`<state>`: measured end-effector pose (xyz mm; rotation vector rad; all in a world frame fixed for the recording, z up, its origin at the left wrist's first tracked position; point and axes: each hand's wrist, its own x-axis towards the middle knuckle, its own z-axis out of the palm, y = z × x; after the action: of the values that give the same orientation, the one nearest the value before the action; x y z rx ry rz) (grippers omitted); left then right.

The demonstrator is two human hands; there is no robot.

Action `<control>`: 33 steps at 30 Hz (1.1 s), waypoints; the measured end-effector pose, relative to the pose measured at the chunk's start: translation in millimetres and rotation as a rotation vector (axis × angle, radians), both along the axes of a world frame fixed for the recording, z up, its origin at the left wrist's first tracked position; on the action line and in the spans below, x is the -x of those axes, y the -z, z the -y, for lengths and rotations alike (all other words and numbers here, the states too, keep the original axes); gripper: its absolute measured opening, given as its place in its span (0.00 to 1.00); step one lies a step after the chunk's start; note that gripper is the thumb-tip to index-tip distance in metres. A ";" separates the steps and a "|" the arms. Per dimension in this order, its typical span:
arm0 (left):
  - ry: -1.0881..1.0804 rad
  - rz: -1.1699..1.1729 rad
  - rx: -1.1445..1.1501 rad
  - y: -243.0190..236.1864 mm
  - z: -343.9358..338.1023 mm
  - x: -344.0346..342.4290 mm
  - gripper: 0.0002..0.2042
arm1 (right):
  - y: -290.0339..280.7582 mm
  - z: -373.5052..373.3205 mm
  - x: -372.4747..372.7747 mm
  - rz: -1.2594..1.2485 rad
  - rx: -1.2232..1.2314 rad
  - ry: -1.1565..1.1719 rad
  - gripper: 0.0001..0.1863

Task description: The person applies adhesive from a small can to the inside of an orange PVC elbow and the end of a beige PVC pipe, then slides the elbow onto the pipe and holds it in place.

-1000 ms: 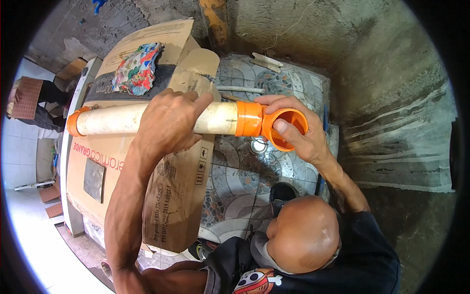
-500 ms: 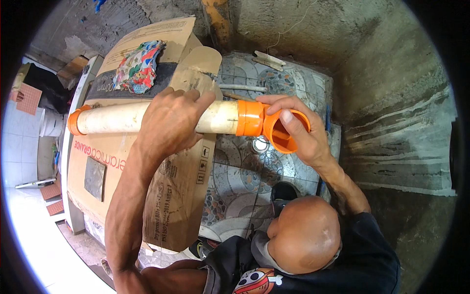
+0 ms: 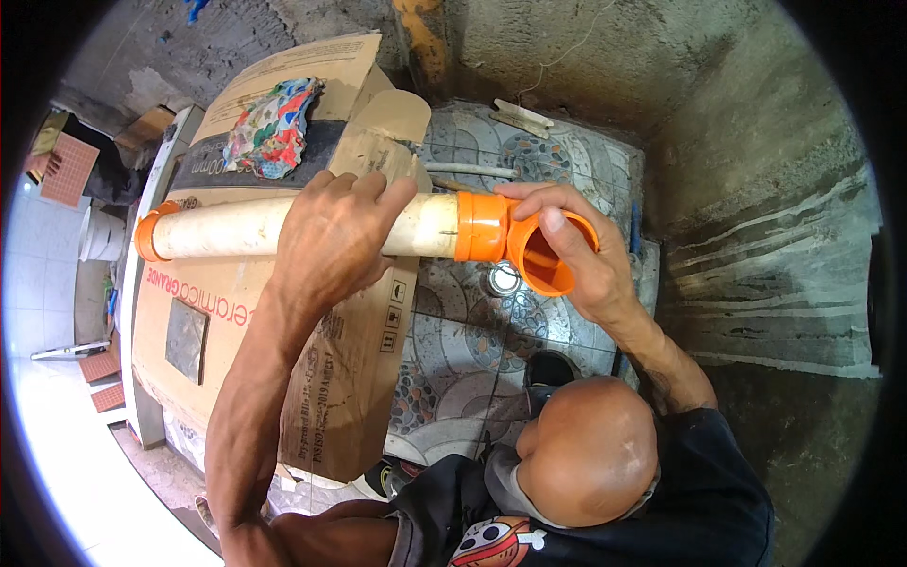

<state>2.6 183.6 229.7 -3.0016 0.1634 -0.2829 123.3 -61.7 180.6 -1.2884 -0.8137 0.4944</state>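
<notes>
A long off-white plastic pipe lies level across a cardboard sheet. My left hand is wrapped over its middle from above. On the pipe's left end sits an orange end fitting. The right end runs into the collar of an orange pipe fitting, whose round open mouth faces up toward me. My right hand grips this fitting, the thumb at the mouth's rim and the fingers over its far side. How deep the pipe sits in the collar is hidden.
Cardboard covers a raised surface at left, bearing a crumpled colourful cloth and a dark square piece. Patterned floor tiles lie below, with a round metal drain. Rough concrete walls stand close. Another person's hand is at far left.
My grips and the pipe stay nearly the same, with only a slight shift to the right at the pipe's left end. At far left, the other person's hand and a reddish tile have moved slightly.
</notes>
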 end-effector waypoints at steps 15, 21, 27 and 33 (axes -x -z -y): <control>-0.017 0.025 -0.002 3.6 2.1 0.2 0.22 | -1.2 -0.2 -1.0 -0.022 0.048 -0.030 0.20; -0.023 0.050 -0.002 6.8 3.1 -0.5 0.21 | 3.2 -2.0 0.0 -0.059 -0.009 0.007 0.18; -0.035 0.048 -0.006 7.5 4.4 -0.1 0.21 | 0.8 -2.5 2.6 -0.119 0.006 0.005 0.18; -0.044 0.030 0.005 7.2 5.2 -0.1 0.21 | 2.3 -2.3 2.6 -0.108 0.008 0.007 0.18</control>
<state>2.7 178.5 222.5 -3.0002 0.0931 -0.3239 120.7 -59.4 178.3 -1.2605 -0.7178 0.5572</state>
